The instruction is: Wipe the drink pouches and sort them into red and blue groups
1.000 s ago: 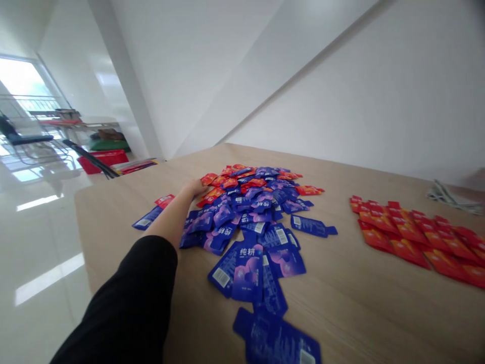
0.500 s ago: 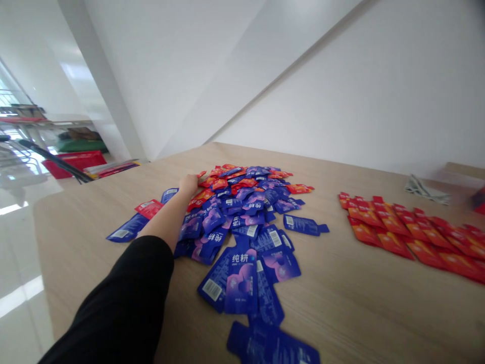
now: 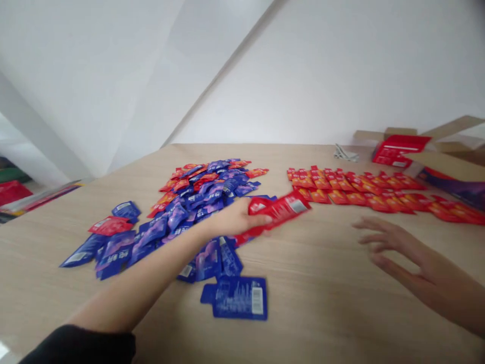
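Observation:
My left hand (image 3: 242,218) is closed on red pouches (image 3: 284,210), held above the table at the right side of a mixed pile (image 3: 204,194) of blue and red pouches. To the right, my right hand (image 3: 390,242) hangs over the table with its fingers apart and nothing in them. Beyond it lie overlapping rows of red-orange pouches (image 3: 352,189). A single blue pouch (image 3: 240,298) lies label up near the front, below my left hand. My left forearm hides part of the pile's near side.
An open cardboard box (image 3: 450,159) stands at the right, by a red box (image 3: 397,150). A folded grey cloth (image 3: 345,153) lies near the wall. The wooden table (image 3: 303,303) ends at the left, where flat colourful items (image 3: 49,196) show beyond its edge.
My left hand has come back from the pile's far left, moving right with red pouches in it. My right hand has come into view. The view has turned right, showing the boxes.

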`<act>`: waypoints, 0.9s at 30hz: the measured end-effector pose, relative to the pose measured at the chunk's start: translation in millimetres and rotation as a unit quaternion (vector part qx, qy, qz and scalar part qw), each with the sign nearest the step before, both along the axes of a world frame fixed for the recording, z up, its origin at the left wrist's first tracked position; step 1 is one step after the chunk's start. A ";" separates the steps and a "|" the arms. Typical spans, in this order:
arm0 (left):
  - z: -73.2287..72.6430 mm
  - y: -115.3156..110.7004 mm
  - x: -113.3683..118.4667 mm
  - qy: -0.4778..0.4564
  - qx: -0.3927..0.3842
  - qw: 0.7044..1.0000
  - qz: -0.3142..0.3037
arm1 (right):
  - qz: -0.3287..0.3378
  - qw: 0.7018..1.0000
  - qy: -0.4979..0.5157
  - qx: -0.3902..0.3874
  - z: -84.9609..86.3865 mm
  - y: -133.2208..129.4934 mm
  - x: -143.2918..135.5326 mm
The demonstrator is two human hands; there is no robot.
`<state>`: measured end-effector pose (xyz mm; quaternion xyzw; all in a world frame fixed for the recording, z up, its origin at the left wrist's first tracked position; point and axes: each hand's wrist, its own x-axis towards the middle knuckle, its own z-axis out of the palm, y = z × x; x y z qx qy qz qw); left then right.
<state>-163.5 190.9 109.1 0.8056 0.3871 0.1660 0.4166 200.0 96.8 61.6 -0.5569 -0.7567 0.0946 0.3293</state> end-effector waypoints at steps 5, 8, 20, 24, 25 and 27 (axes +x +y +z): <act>-11.2 -69.0 91.3 -0.090 -0.162 0.975 -0.121 | 0.054 0.993 0.069 -0.073 35.3 -15.1 -40.5; -17.7 -77.5 109.7 -0.106 -0.180 0.972 -0.110 | 0.051 0.993 0.044 -0.093 42.5 -27.3 -29.7; -21.9 -102.5 159.3 -0.139 -0.180 0.967 -0.117 | 0.120 0.982 0.008 -0.145 43.1 -63.0 5.9; -26.6 -105.8 176.1 -0.130 -0.201 0.960 -0.148 | 0.081 0.993 0.027 -0.081 28.1 -72.1 5.1; -29.2 -105.3 179.4 -0.127 -0.186 0.965 -0.135 | 0.077 0.995 0.033 -0.061 23.1 -73.7 6.4; -34.6 -103.1 185.5 -0.132 -0.143 0.975 -0.103 | 0.073 0.996 0.042 -0.017 14.2 -75.1 10.8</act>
